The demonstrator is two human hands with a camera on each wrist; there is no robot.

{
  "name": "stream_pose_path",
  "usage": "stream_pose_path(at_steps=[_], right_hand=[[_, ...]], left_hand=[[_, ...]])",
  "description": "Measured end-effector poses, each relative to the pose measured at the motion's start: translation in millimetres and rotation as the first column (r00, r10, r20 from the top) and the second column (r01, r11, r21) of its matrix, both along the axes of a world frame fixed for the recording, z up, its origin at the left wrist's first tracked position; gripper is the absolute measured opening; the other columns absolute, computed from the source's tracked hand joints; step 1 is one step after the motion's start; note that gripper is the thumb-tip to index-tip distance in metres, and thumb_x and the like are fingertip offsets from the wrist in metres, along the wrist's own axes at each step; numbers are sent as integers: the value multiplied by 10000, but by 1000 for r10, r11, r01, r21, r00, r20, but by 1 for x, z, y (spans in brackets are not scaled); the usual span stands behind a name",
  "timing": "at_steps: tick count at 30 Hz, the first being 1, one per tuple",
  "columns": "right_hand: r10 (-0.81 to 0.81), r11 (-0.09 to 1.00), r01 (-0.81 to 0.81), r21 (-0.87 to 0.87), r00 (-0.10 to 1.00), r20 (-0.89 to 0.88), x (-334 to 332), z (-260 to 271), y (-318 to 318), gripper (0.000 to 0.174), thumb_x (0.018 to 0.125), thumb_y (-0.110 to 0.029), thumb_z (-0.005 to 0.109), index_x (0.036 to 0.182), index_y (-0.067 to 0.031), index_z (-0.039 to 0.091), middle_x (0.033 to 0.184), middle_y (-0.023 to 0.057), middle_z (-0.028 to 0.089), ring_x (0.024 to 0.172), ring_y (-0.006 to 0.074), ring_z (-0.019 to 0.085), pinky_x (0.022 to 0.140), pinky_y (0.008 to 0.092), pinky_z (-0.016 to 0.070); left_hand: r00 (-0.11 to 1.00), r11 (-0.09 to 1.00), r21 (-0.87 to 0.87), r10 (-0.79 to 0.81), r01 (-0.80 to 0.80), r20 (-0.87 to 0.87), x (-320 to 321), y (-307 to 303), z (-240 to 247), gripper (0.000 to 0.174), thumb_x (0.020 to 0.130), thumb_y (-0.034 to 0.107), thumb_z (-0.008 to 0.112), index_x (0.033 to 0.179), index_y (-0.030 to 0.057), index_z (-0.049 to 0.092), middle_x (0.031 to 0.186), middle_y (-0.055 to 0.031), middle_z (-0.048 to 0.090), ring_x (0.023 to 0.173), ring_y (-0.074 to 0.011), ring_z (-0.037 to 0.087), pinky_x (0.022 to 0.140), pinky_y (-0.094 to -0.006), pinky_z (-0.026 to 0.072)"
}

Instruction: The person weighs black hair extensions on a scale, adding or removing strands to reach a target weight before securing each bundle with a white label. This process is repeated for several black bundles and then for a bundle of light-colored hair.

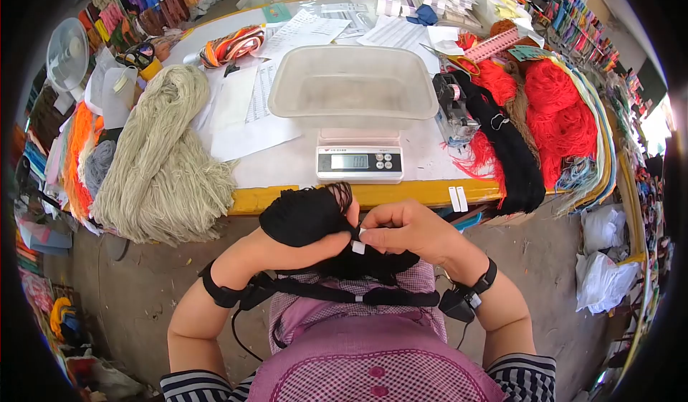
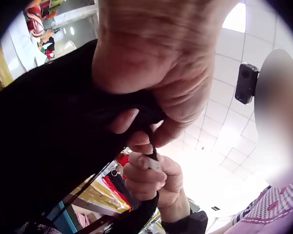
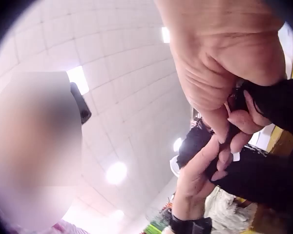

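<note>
A hank of black yarn (image 1: 299, 216) is gripped in my left hand (image 1: 297, 253), held in front of the body just off the table's near edge. More black strands hang below the hands, over the lap. My right hand (image 1: 412, 231) pinches a dark strand of the hank with thumb and fingers, right by the left fingertips. Between the two hands a small white tag (image 1: 358, 247) shows, and in the left wrist view this tag (image 2: 154, 165) lies against the right fingers. The left wrist view shows the black yarn (image 2: 49, 131) filling the left palm.
A digital scale (image 1: 360, 164) bearing a clear plastic tub (image 1: 351, 83) stands ahead on the table. Grey-green yarn (image 1: 154, 158) drapes over the left edge; red yarn (image 1: 562, 112) and another black hank (image 1: 505, 144) lie at right. Paper sheets (image 1: 247, 137) and scissors (image 1: 459, 59) are farther back.
</note>
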State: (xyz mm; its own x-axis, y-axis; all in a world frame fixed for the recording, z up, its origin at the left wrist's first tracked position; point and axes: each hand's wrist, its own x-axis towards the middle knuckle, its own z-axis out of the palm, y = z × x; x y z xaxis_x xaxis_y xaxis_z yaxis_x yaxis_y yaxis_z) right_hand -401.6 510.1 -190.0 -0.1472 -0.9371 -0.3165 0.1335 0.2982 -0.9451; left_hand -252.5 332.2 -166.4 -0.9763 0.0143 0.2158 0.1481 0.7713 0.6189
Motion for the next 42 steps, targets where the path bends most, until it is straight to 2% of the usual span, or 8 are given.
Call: stream_pose_path(at_steps=[12, 17, 23, 26, 29, 32, 35, 42], right_hand=[[-37, 991, 36, -131, 999, -2, 1, 5, 0, 213, 913, -184, 639, 1022, -2, 670, 796, -2, 639, 643, 57, 516, 576, 206, 413], [-169, 952, 115, -283, 970, -174, 14, 8, 1, 222, 921, -98, 613, 1122, -12, 650, 872, 67, 696, 712, 105, 610, 660, 254, 495], [-519, 781, 36, -623, 593, -616, 5, 5, -4, 143, 916, -77, 616, 1042, -18, 647, 894, 59, 687, 750, 100, 660, 662, 252, 527], [-622, 783, 476, -401, 586, -519, -52, 9, 9, 132, 905, -85, 625, 1010, -7, 646, 879, 64, 684, 656, 115, 655, 566, 252, 511], [-796, 572, 581, -579, 223, -563, -138, 2, 22, 156, 866, -163, 674, 935, -23, 671, 737, 108, 656, 587, 167, 650, 513, 313, 491], [-604, 723, 452, -523, 45, -796, -205, -29, 36, 164, 844, -191, 707, 890, -35, 692, 694, 49, 633, 517, 106, 592, 446, 270, 436], [-571, 756, 638, -148, 531, -626, -195, 1, 35, 158, 851, -176, 712, 928, -42, 682, 705, -6, 619, 551, 74, 583, 454, 197, 387], [-644, 738, 675, -11, 699, -312, -205, 1, 29, 106, 820, -91, 728, 904, -41, 687, 740, 25, 650, 548, 91, 598, 444, 192, 414]], left_hand=[[992, 994, -18, 104, -105, -73, 5, 13, -8, 93, 755, 202, 765, 794, 137, 711, 771, -34, 651, 717, -218, 650, 638, -299, 498], [896, 860, 391, 415, -329, -157, 3, 27, -26, 167, 789, 149, 752, 936, 100, 688, 814, -88, 658, 753, -226, 665, 669, -279, 500], [926, 906, 263, 367, -333, -92, -5, 13, -37, 239, 791, 82, 749, 1010, 17, 679, 792, -83, 659, 764, -173, 658, 712, -280, 510], [941, 848, 430, 340, -310, 9, 2, 10, -36, 200, 799, 81, 734, 982, 11, 690, 803, -65, 669, 762, -136, 652, 715, -264, 507], [951, 758, 593, 304, -272, 48, 10, 7, -34, 155, 806, 110, 715, 931, 19, 703, 811, -37, 692, 735, -95, 641, 683, -246, 494], [948, 767, 563, 299, -307, 109, 13, 7, -30, 158, 797, 98, 717, 929, 10, 703, 736, -46, 687, 701, -100, 638, 671, -248, 497], [939, 775, 533, 313, -339, 142, 14, 5, -33, 153, 797, 109, 718, 915, 12, 709, 738, -47, 689, 699, -102, 639, 665, -252, 495], [929, 755, 544, 332, -365, 163, 14, 6, -25, 145, 803, 119, 718, 887, 1, 711, 728, -50, 678, 690, -109, 633, 659, -255, 491]])
